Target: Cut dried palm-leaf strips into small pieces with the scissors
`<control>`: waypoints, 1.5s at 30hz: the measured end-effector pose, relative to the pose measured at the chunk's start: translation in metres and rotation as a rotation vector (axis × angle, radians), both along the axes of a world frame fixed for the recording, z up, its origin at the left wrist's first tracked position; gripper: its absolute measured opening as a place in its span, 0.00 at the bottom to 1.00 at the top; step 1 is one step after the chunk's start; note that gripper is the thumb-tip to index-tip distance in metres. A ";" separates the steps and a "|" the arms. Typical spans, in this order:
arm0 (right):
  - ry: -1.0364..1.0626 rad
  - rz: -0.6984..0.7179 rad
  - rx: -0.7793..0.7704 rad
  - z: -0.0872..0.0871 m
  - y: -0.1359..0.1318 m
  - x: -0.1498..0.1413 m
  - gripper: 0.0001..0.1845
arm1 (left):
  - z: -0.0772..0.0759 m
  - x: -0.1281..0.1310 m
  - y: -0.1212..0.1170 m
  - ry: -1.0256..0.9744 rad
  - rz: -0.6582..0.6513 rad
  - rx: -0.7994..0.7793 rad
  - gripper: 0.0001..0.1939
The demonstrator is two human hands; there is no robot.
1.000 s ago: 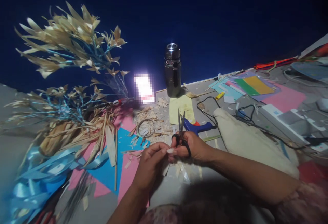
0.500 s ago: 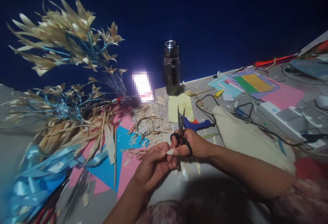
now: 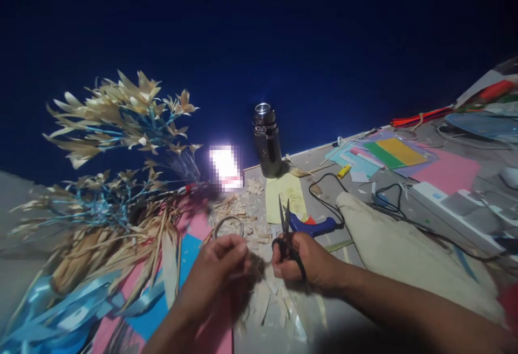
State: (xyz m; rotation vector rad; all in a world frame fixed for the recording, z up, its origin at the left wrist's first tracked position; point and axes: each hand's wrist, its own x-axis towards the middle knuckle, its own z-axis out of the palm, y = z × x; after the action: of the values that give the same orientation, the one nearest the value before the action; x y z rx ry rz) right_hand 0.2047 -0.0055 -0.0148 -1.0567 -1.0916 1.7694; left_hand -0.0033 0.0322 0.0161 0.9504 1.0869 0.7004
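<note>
My right hand (image 3: pixel 309 262) is wrapped around the black handles of a pair of scissors (image 3: pixel 285 228), whose blades point upward and stand slightly apart. Just beyond it lies a blue glue gun (image 3: pixel 313 227). My left hand (image 3: pixel 224 259) hovers to the left, its thumb and fingers pinched together. What they hold, if anything, I cannot make out. Close above those fingers rests a round ring like a tape roll (image 3: pixel 229 226), among pale husk scraps (image 3: pixel 257 230). More scraps are scattered on the table between and below both hands.
Branches of dried-husk flowers (image 3: pixel 133 111) rise at the left above blue ribbon (image 3: pixel 73 311) and dried husks (image 3: pixel 156 240). A dark flask (image 3: pixel 267 146) stands at the back beside a bright blurred light (image 3: pixel 225 168). On the right are a beige cloth (image 3: pixel 396 246) and a power strip (image 3: pixel 453 216).
My hands have moved apart, the left one going left. The pale pointed piece between their fingers no longer shows. The scissors stay in my right hand. The surroundings sit lower in view.
</note>
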 end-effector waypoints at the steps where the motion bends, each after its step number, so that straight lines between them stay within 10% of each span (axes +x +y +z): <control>1: -0.011 -0.010 -0.005 0.000 0.001 0.000 0.18 | 0.005 -0.001 0.018 0.099 0.004 0.123 0.16; 9: -0.053 -0.046 -0.022 0.001 0.009 0.003 0.18 | -0.027 0.039 0.151 0.377 0.021 0.292 0.12; 18: -0.137 -0.006 -0.048 -0.003 0.008 0.007 0.15 | -0.042 0.048 0.189 0.605 -0.052 0.469 0.13; 29: -0.113 -0.039 0.062 0.004 0.008 0.016 0.23 | 0.030 -0.033 0.064 0.597 -0.155 0.556 0.10; 38: -0.112 -0.190 0.071 -0.023 0.008 0.014 0.20 | -0.020 -0.057 -0.052 0.722 0.094 0.553 0.07; 45: -0.155 -0.139 0.087 -0.018 0.006 0.011 0.20 | -0.033 -0.032 -0.068 0.683 -0.399 0.840 0.04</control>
State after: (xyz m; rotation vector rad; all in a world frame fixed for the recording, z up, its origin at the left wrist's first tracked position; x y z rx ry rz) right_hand 0.2160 0.0009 -0.0328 -1.2020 -1.1491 1.5374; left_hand -0.0356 -0.0358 -0.0164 2.1763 1.1268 0.4946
